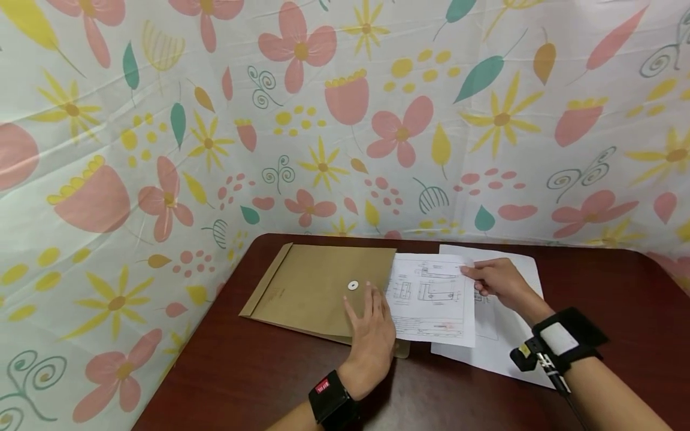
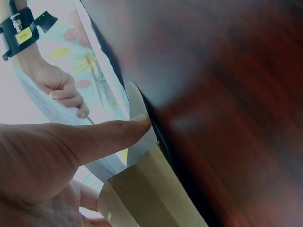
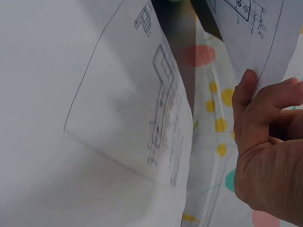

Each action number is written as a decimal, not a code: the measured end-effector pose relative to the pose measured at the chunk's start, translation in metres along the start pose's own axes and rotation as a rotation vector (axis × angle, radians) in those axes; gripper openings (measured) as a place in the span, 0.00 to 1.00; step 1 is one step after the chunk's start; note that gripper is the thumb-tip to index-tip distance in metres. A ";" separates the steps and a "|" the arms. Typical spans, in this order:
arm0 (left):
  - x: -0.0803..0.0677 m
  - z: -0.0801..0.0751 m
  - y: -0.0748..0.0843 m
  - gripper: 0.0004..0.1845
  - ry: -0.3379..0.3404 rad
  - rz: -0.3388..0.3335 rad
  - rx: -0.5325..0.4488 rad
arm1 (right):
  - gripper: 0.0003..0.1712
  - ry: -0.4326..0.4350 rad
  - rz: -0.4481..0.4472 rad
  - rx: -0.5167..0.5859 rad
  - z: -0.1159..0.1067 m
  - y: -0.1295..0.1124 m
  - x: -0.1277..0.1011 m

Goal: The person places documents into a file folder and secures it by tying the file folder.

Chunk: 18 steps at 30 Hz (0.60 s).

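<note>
Brown kraft paper under straight fingers (image 1: 362, 305) — the left hand (image 1: 372, 338) lies flat, fingers together, pressing the near right corner of the envelope (image 1: 318, 287). Left wrist view: the thumb (image 2: 94, 137) reaches to the envelope's open edge, where the flap (image 2: 137, 127) lifts slightly.

Right hand (image 1: 498, 281), right of the envelope, pinches the far right edge of a printed drawing sheet (image 1: 431, 299) — fingers curled, thumb (image 3: 244, 90) over the paper's edge in the right wrist view. The sheet's left edge overlaps the envelope's right side, touching it beside the left hand.

A second sheet (image 1: 501, 341) lies beneath, further right of the envelope, line drawing faintly visible.

White string-tie disc (image 1: 353, 285) sits near the envelope's middle, just beyond the left fingertips.

All rests on a dark red-brown table (image 1: 242, 371). Behind the envelope and to its left hangs a floral plastic cloth (image 1: 345, 120). Black bands on both wrists.
</note>
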<state>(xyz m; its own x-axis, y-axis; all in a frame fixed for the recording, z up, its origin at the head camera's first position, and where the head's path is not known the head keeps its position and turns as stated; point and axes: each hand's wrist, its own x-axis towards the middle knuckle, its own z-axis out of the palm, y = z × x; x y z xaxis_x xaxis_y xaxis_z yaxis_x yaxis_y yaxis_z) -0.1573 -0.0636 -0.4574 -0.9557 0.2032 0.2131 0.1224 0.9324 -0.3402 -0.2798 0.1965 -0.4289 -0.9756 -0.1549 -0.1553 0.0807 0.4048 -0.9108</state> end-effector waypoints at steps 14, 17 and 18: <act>0.001 0.000 0.001 0.48 -0.001 0.010 -0.034 | 0.27 0.009 0.003 0.049 0.029 -0.016 0.010; 0.000 0.000 0.001 0.49 0.001 0.011 -0.035 | 0.27 0.002 -0.003 0.054 0.034 -0.017 0.011; 0.000 0.000 0.001 0.49 0.002 0.011 -0.031 | 0.27 -0.002 -0.002 0.060 0.036 -0.018 0.012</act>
<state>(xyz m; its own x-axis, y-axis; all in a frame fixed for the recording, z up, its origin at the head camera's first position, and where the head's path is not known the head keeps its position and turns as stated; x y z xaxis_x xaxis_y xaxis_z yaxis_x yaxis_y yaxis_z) -0.1573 -0.0623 -0.4578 -0.9539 0.2136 0.2110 0.1408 0.9390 -0.3139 -0.2855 0.1550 -0.4284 -0.9754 -0.1576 -0.1538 0.0905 0.3499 -0.9324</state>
